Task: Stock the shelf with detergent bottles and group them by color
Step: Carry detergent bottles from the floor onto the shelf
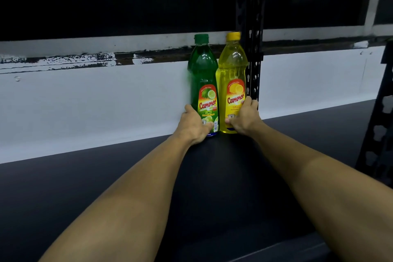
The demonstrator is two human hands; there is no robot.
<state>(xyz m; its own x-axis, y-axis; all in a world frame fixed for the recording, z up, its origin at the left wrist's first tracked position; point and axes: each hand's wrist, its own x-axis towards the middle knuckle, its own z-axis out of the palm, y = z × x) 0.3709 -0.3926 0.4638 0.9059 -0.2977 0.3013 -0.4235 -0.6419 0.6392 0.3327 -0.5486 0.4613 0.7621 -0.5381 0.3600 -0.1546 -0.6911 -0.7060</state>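
At the back of a dark shelf (pixel 106 187), against a white wall (pixel 85 102), two detergent bottles stand upright and touching side by side: one green bottle (pixel 203 74) on the left and one yellow bottle (pixel 231 70) on the right, the yellow one just beside a black perforated post (pixel 253 49) of the rack. Both labels carry the brand name "Cammer" in red script on a yellow band. Under it the green bottle's label reads "LIME" and shows a cut lime, with a barcode at the lower right edge; the yellow bottle's label shows a lemon and reads "LEMON", its last letters partly covered by fingers. Smaller lines of print sit below each flavour word, probably "Dishwashing Liquid", though they are too blurred to read with certainty. The green bottle has a green cap (pixel 201 38) and the yellow bottle a yellow cap (pixel 233 36), one each. Two bare forearms reach in from the near edge. The left hand (pixel 194 126) grips the lower part of the green bottle, thumb across the front of the label and fingers wrapped round the left side. The right hand (pixel 244 118) holds the lower part of the yellow bottle, thumb on the front and fingers curled round its right side. A second black post (pixel 380 117) stands at the far right edge.
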